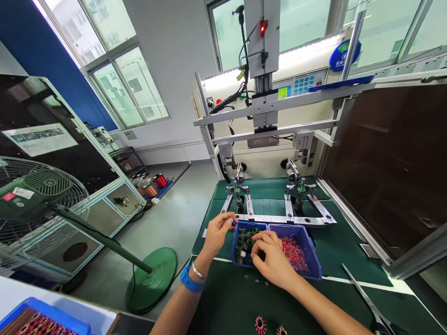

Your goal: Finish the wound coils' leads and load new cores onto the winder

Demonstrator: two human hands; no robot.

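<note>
My left hand (218,230) is raised beside the left edge of a blue bin (235,253), its fingers pinched on a small dark blue and pale piece (233,223). Green and dark ring-shaped parts (246,236) fill that bin. Over its right side hangs my right hand (270,256), fingers curled; whether they hold anything is hidden. A second bin (314,256) adjoins it on the right, with red and pink wire scraps (295,253) inside. A red-wound ring part (260,324) lies on the dark mat nearer to me.
Behind the bins stands a metal fixture (270,218) with two spindles. Scissors (365,291) lie at the right. A green fan (45,186) stands on the left, and another blue tray (52,316) sits at lower left.
</note>
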